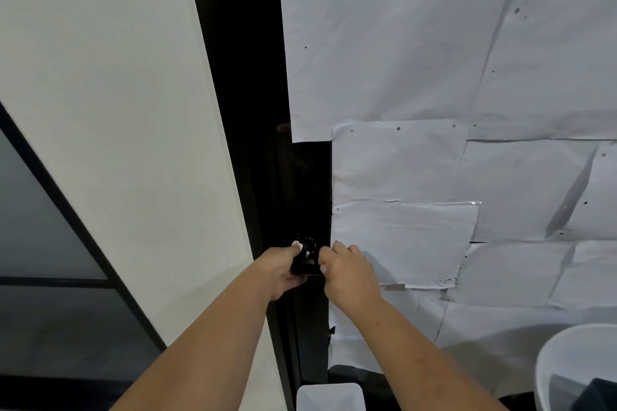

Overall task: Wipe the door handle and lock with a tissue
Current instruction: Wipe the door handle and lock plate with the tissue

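A black door handle (305, 269) and a round black lock (309, 242) sit on the dark door stile, low in the middle of the head view. My left hand (283, 272) is closed around the handle's left end, with a bit of white tissue (297, 245) showing at its fingertips beside the lock. My right hand (349, 272) grips the handle's right end with curled fingers. Most of the handle is hidden under both hands.
White paper sheets (417, 77) cover the door's glass to the right. A white wall (117, 110) stands on the left, with a dark framed panel (43, 243) lower left. A white bin (574, 374) is at bottom right and a white container (329, 397) below the handle.
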`<action>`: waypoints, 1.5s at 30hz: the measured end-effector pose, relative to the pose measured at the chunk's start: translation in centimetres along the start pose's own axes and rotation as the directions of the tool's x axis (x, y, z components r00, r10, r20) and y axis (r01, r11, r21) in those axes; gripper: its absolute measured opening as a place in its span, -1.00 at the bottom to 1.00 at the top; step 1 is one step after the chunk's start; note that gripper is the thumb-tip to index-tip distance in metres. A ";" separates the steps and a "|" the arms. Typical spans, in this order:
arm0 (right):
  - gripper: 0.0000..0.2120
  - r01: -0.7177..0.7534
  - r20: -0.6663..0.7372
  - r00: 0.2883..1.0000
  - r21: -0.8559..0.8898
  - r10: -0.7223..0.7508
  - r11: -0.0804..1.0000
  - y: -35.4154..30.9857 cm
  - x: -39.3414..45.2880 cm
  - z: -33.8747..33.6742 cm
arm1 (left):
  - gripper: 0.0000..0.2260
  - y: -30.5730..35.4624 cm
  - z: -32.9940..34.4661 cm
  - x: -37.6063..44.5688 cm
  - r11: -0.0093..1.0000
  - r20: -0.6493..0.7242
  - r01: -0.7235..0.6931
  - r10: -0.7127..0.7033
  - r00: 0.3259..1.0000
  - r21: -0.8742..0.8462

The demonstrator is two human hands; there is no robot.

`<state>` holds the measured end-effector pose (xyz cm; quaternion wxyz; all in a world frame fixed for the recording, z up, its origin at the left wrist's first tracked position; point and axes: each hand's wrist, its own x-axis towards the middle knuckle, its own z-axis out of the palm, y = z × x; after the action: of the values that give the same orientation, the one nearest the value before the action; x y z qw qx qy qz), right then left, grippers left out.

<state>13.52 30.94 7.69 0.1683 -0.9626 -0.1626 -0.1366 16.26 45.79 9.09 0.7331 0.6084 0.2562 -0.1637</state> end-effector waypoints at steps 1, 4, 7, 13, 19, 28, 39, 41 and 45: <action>-0.86 0.003 -0.002 1.000 0.003 -0.003 1.000 0.0 0.0 -0.1 | -0.76 -0.1 0.0 0.0 0.998 0.036 0.026 -0.024 0.999 -0.060; -0.85 0.013 -0.007 1.000 0.000 -0.013 1.000 -0.1 0.0 -0.2 | -0.73 -0.5 -0.3 0.1 0.990 0.117 0.090 -0.077 0.990 -0.109; -0.84 0.016 -0.012 1.000 -0.002 -0.016 1.000 -0.1 0.0 -0.3 | -0.74 -0.6 0.1 -0.1 0.991 0.064 0.078 -0.071 0.995 -0.113; -0.87 0.000 -0.006 1.000 -0.002 0.000 1.000 -0.1 0.1 -0.1 | -0.79 -0.7 1.5 0.0 0.995 -0.215 -0.095 0.096 0.972 0.016; -0.86 0.004 -0.018 1.000 0.000 -0.004 1.000 0.1 0.1 0.2 | -0.75 0.4 1.8 -0.1 0.766 -0.258 -0.156 0.390 0.884 0.623; -0.85 0.007 -0.016 1.000 0.005 -0.007 1.000 0.2 0.0 0.3 | -0.75 1.5 2.8 -0.7 0.317 -0.199 0.017 0.549 0.812 0.948; -0.88 -0.003 -0.008 1.000 0.015 0.003 1.000 0.1 0.0 0.0 | -0.82 -0.5 1.7 0.3 0.983 -0.206 -0.119 0.146 0.968 0.138; -0.87 -0.001 -0.010 1.000 0.015 0.001 1.000 0.0 0.0 -0.1 | -0.83 -0.7 1.3 0.0 0.998 -0.137 -0.057 0.059 0.989 0.014; -0.84 -0.004 -0.010 1.000 0.006 0.004 1.000 -0.2 -0.1 -0.4 | -0.79 -1.4 0.1 0.1 0.988 0.047 0.044 -0.038 0.998 -0.148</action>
<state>13.32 30.94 8.08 0.1722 -0.9617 -0.1603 -0.1405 15.53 45.38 7.91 0.7786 0.5426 0.2640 -0.1724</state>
